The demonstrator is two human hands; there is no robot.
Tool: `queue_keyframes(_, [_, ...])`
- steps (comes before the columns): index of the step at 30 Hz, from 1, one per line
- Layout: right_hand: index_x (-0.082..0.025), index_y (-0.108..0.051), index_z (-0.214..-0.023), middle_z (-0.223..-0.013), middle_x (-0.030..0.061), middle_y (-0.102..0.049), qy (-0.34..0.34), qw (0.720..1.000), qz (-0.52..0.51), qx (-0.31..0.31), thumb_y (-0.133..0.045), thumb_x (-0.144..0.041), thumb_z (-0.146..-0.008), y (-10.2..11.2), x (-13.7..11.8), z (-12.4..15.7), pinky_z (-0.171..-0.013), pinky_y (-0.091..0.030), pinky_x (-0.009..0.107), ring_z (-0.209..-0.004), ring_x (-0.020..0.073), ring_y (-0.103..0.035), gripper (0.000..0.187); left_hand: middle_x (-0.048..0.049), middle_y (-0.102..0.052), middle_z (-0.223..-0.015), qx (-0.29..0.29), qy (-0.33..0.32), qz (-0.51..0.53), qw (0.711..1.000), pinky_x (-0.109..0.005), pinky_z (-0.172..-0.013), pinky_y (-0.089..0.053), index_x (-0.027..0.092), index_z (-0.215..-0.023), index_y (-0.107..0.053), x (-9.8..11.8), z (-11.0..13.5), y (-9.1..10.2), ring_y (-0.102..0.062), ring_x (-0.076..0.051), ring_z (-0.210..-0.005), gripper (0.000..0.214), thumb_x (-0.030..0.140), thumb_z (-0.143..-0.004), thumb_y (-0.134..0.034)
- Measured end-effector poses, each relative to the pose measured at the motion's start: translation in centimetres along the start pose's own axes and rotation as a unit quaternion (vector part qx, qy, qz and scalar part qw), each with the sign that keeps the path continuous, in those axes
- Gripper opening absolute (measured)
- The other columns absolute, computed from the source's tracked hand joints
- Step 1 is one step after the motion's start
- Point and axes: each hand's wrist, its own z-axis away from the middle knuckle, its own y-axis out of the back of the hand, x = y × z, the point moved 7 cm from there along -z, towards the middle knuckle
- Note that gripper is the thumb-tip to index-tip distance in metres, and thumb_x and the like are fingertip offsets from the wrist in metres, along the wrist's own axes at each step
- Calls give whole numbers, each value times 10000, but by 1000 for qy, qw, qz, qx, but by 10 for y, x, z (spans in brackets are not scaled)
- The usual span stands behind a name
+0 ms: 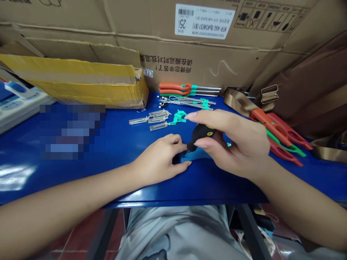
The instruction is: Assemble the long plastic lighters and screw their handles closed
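Note:
My right hand (238, 141) is closed round the thick black handle of a short screwdriver (200, 135), which tilts so its thin shaft points down and left. The shaft meets a blue lighter handle (199, 154) lying on the table. At the left end of this blue piece, my left hand (162, 157) pinches it between thumb and fingers. Part of the blue piece is hidden beneath both hands. Just behind them lie several clear fuel tanks (158, 126) and a small heap of teal triggers (179, 117).
Assembled orange lighters (173, 87) lie at the back, with metal rods (193, 103) and wires before them. Red, orange and green lighter shells (282, 131) lie right, beside a brown strap (235, 101). A yellow-taped carton (108, 86) stands left. A large cardboard box (121, 47) walls the back.

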Motion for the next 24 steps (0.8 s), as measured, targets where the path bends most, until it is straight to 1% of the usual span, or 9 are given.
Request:
queue_keyframes(2, [-217,-586,-1372,-1303,60,-713,-18,999,-23,-23,-505,-211,-1030,-2,2,1,-980,-611,328,-1175,202,-697,352,-93,-662,-1034,-4,-1,-1,1000,-425,-905,-557,170,-1073,-736,1,0,0,-642,-261,-1014,245,355,-932,-662])
queue_keyframes(4, [-195,-541,-1416,-1364,63,-680,-32,997,-58,-40,-497,-167,-1011,-5,5,2,-1026,-593,338,-1241,200,-663,409,-96,-659,-1043,-6,5,0,1000,-432,-927,-555,173,-1061,-736,0,0,0,-643,-267,-1040,239,360,-936,-654])
queue_keyframes(6, [-199,-561,-1385,-1357,52,-688,-32,997,-69,-30,-535,-155,-990,-4,5,3,-1022,-597,331,-1205,190,-682,398,-96,-660,-1038,-6,12,-1,1000,-433,-918,-558,173,-1064,-732,0,1,-1,-646,-272,-1044,237,354,-932,-656])
queue_keyframes(8, [-221,-602,-1322,-1320,32,-713,-19,999,-49,-8,-573,-156,-975,-3,3,2,-996,-609,316,-1138,180,-713,354,-95,-663,-1029,-2,18,0,1000,-421,-883,-563,168,-1059,-728,0,1,-1,-652,-269,-1018,231,342,-921,-664])
queue_keyframes(10, [-242,-623,-1281,-1291,11,-729,-6,1000,-20,-1,-592,-170,-974,-2,-1,1,-972,-615,297,-1098,170,-727,317,-92,-667,-1017,2,21,1,1000,-394,-827,-563,165,-1034,-722,0,1,-1,-657,-257,-974,209,328,-912,-672])
queue_keyframes(15, [-251,-634,-1271,-1288,16,-731,4,1000,-5,-22,-569,-235,-1013,-6,-5,-1,-949,-612,288,-1086,169,-728,267,-67,-666,-942,-5,27,8,1000,-342,-728,-535,168,-997,-703,1,0,-1,-651,-232,-897,163,299,-903,-677])
queue_keyframes(21, [-257,-635,-1289,-1276,21,-728,-5,1000,-6,-22,-634,-258,-985,-6,-1,1,-945,-610,295,-1094,181,-722,304,-58,-657,-915,-2,24,3,1000,-323,-697,-513,165,-943,-700,2,0,0,-644,-222,-876,153,312,-904,-678])
queue_keyframes(24, [-273,-630,-1289,-1257,22,-728,-17,999,-20,-20,-658,-268,-970,-6,0,2,-909,-626,315,-1091,195,-721,321,-45,-635,-875,-3,27,3,1000,-325,-706,-518,177,-913,-701,1,0,0,-639,-225,-881,142,316,-895,-678])
